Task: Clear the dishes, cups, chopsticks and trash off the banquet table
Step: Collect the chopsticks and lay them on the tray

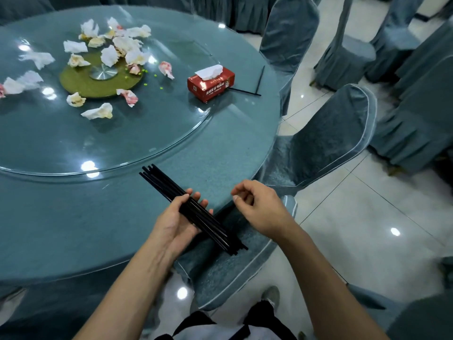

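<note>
Chopsticks (pixel 196 209) sit bundled in your left hand (pixel 176 222), fingers curled round them at the table (pixel 73 217) edge, while your right hand (pixel 259 207) hovers beside, loosely curled, empty.

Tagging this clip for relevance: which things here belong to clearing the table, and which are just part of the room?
Part of the job:
- bundle of black chopsticks gripped in the left hand
- two loose chopsticks beside the tissue box
- crumpled napkins on the glass turntable
- right hand, holding nothing

Just there:
- red tissue box
- glass turntable
- covered chairs
</note>
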`<state>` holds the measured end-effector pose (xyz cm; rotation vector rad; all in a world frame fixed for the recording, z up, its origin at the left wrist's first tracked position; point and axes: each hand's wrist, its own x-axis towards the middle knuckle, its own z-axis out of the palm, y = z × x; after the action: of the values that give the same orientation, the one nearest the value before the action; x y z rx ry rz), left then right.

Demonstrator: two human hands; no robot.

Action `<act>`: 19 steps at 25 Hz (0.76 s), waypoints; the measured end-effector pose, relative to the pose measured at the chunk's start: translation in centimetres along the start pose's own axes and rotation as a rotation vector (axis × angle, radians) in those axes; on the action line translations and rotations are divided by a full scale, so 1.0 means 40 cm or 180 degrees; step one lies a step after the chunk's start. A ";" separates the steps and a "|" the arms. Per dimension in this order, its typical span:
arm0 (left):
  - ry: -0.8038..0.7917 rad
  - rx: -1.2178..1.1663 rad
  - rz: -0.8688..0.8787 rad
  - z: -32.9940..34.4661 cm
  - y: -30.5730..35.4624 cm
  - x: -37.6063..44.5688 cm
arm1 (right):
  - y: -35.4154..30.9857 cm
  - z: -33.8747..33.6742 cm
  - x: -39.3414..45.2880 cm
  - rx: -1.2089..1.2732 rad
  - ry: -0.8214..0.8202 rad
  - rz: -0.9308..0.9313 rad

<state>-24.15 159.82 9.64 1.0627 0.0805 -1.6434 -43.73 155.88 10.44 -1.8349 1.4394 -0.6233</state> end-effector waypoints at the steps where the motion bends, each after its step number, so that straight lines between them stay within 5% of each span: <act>1: -0.0016 0.0018 -0.0016 0.022 -0.018 0.003 | 0.019 -0.027 -0.001 -0.0067 0.0048 -0.0053; 19: -0.0252 0.0090 -0.0101 0.517 -0.414 0.101 | 0.404 -0.572 0.027 -0.0253 0.0143 0.0004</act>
<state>-49.61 151.64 11.66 1.0213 0.0222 -1.7176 -70.37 147.41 12.28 -1.8919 1.5142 -0.6184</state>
